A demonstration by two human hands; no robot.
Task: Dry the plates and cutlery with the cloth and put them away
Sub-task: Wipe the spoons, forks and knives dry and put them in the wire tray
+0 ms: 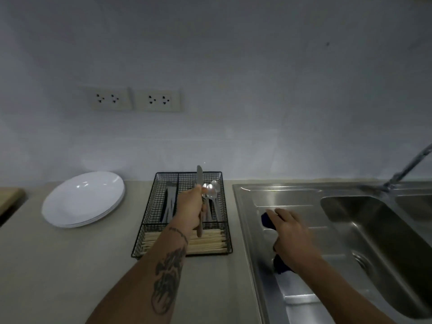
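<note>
My left hand (190, 208) holds a table knife (199, 177) upright, blade up, above the black wire cutlery tray (149, 206). The tray holds spoons (211, 191) in its right back compartment, dark cutlery (170, 203) in the left one, and wooden chopsticks (210, 242) across the front. My right hand (292, 237) rests on a dark blue cloth (267, 220) lying on the steel drainboard (299, 199). A stack of white plates (83, 199) sits on the counter at the left.
The sink basin (374, 230) and its tap (409, 167) lie to the right. Two wall sockets (133, 99) are above the counter. A wooden board edge (9, 197) shows at the far left. Beige countertop (70, 265) lies in front of the plates.
</note>
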